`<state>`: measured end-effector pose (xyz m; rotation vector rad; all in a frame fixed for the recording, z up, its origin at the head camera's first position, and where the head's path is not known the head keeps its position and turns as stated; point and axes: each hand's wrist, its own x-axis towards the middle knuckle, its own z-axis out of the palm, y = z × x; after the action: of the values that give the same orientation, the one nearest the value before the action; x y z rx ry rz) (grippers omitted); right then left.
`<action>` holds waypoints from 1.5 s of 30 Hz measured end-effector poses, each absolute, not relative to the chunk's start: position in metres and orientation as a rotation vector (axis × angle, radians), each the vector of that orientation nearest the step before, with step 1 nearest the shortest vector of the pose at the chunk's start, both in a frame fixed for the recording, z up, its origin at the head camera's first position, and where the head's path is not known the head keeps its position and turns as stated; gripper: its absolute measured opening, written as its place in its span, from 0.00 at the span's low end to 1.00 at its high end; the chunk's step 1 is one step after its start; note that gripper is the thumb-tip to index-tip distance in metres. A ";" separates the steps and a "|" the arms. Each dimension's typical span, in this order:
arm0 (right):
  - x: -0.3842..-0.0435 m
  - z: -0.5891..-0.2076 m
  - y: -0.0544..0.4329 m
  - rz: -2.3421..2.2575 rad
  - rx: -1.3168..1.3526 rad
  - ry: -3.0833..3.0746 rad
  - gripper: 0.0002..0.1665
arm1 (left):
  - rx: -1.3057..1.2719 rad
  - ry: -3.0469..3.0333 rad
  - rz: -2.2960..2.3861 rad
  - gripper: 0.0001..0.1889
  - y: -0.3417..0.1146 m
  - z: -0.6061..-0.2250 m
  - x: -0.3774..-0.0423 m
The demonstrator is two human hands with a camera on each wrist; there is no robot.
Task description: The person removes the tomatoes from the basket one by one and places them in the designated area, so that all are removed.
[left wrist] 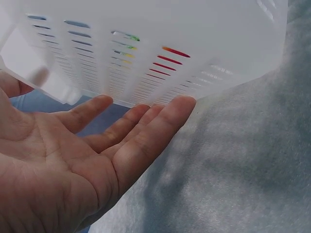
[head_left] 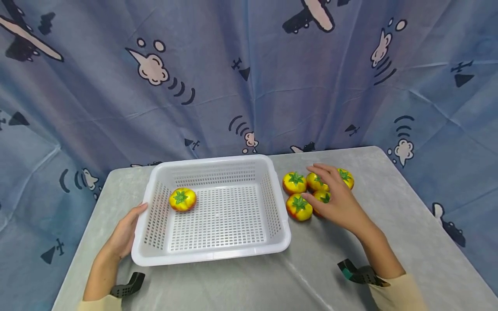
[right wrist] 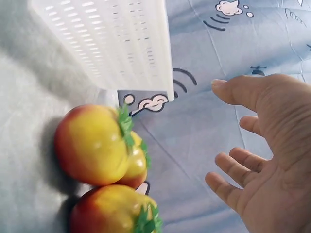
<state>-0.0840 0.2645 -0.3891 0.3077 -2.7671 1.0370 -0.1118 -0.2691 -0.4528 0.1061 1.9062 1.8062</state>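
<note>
A white perforated plastic basket (head_left: 218,255) stands on the table with one yellow-and-red persimmon-like fruit (head_left: 182,199) near its left wall. My left hand (head_left: 125,233) holds the basket's left side; in the left wrist view, the fingers (left wrist: 146,138) lie below the rim against the outer wall, the thumb at the rim. To the right of the basket, several similar fruits with green leafy tops sit close together, one front fruit (head_left: 299,208) among them. Over this group hovers my right hand (head_left: 336,203), thumb and fingers spread. In the right wrist view, it stands apart from the nearest fruit (right wrist: 92,145).
The grey table (head_left: 249,285) extends in front of the basket and to the right of the fruits. A blue printed curtain (head_left: 218,77) hangs right behind the table's back edge. Black straps (head_left: 128,286) sit around both wrists.
</note>
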 end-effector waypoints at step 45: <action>-0.128 -0.334 0.165 1.118 0.855 -2.849 0.43 | 0.081 1.930 1.792 0.39 -0.268 -0.452 -0.114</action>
<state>-0.1277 0.1653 -0.3339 0.8550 -2.8486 1.1179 -0.1141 -0.2677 -0.4523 0.0807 1.9302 1.7915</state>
